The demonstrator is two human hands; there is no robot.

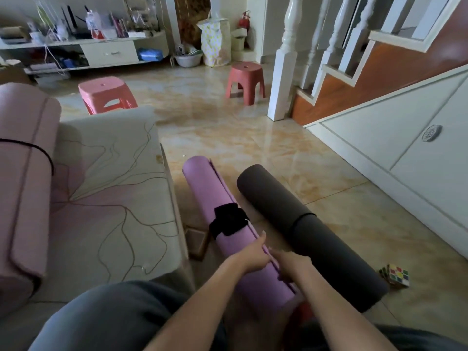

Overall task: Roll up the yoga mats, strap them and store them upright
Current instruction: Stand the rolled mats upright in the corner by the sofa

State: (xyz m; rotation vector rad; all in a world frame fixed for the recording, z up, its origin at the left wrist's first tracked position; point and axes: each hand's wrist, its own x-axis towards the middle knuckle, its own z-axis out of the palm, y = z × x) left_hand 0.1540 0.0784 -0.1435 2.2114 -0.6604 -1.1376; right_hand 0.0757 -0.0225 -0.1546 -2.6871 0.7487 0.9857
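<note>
Both hands, left hand [254,257] and right hand [291,264], curl their fingers around the rolled purple foam yoga mat [202,183]; black fabric strap [229,219] wraps it beyond the fingers.

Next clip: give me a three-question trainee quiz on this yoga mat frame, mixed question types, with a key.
1. True or false: the black fabric strap wraps the rolled purple foam yoga mat.
2. Which mat do the left hand and right hand touch? A) the rolled dark grey foam mat B) the purple one C) the rolled pink mat on the sofa
3. Fill in: the multicoloured puzzle cube sits on the ___.

Key: 1 true; 2 B; 3 floor, beside the grey mat's near end.
</note>
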